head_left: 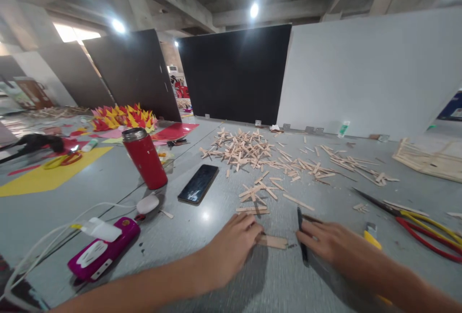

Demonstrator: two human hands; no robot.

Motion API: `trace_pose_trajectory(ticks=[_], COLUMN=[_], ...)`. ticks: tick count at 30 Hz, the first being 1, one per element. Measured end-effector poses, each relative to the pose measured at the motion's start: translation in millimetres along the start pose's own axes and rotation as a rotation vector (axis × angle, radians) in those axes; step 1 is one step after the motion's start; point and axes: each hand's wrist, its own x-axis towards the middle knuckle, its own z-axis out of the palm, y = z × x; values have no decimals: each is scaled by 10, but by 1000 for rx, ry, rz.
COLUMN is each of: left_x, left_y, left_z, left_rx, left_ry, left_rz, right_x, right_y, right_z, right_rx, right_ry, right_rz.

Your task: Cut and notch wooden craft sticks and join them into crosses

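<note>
My left hand (234, 238) is closed, its fingers pressing down on one end of flat wooden craft sticks (273, 242) lying side by side on the table. Its fingertips partly cover them. To the right, my right hand (327, 238) grips a slim black pen-like tool (300, 231), held nearly in line with my view and apart from the craft sticks' free end. Its exact kind is not clear. Just beyond my left hand lie two more sticks (252, 210). Behind these a large loose pile of craft sticks (241, 148) spreads over the table.
Scissors with red and yellow handles (426, 229) and a yellow cutter (371, 237) lie at right. To the left are a phone (198, 184), a red flask (145, 159) and a purple power strip (104, 250) with white cables. Black and white boards (234, 72) stand behind.
</note>
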Motion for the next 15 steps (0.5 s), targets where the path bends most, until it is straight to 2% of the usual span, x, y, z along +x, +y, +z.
trace_pose_trajectory(ticks=[3, 6, 10, 15], left_x=[15, 26, 45, 45], left_y=[-7, -8, -13, 38], left_z=[-35, -62, -73, -134], left_rx=[-32, -82, -147, -244], left_ry=[48, 91, 144, 198], left_rz=[-41, -76, -119, -132], right_x=[-4, 6, 23, 1], right_y=[4, 1, 7, 23], right_z=[15, 16, -63, -168], right_rx=[-68, -91, -141, -101], right_ry=[-47, -18, 103, 332], right_rz=[-10, -38, -60, 38])
